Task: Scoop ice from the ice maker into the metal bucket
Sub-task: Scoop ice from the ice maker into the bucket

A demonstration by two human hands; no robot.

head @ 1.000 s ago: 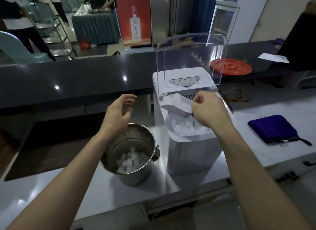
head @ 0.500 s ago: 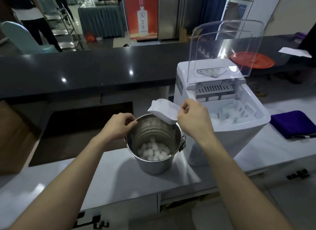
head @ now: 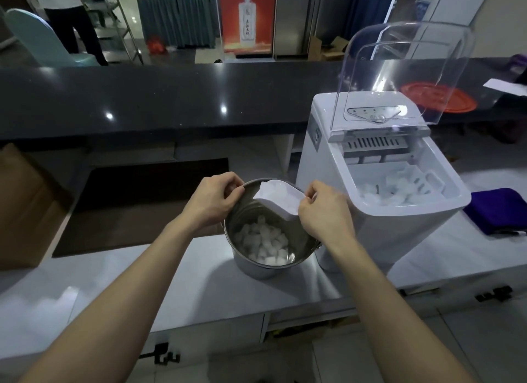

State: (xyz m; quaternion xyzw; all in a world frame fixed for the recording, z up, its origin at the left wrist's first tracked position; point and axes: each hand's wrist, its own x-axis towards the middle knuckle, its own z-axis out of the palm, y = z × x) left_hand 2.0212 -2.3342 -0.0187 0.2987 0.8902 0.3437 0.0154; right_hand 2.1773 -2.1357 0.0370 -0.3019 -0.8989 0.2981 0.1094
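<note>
- Right grip (head: pixel 325 211) clamped on white scoop (head: pixel 281 197), which is tilted over the bucket (head: pixel 251 265) mouth.
- Left grip (head: pixel 214 201) pinches bucket rim.
- Ice (head: pixel 263 240) in bucket; bucket on table (head: pixel 199 283), just beside open ice maker (head: pixel 385 234).

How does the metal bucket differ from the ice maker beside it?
The metal bucket is round and shiny; the ice maker is boxy, white and taller. The bucket has no lid, while the ice maker's clear lid is raised upright. The white scoop in the right hand is over the bucket, whose rim the left hand grips, not over the ice maker. Both hold ice cubes and stand on the pale counter.
</note>
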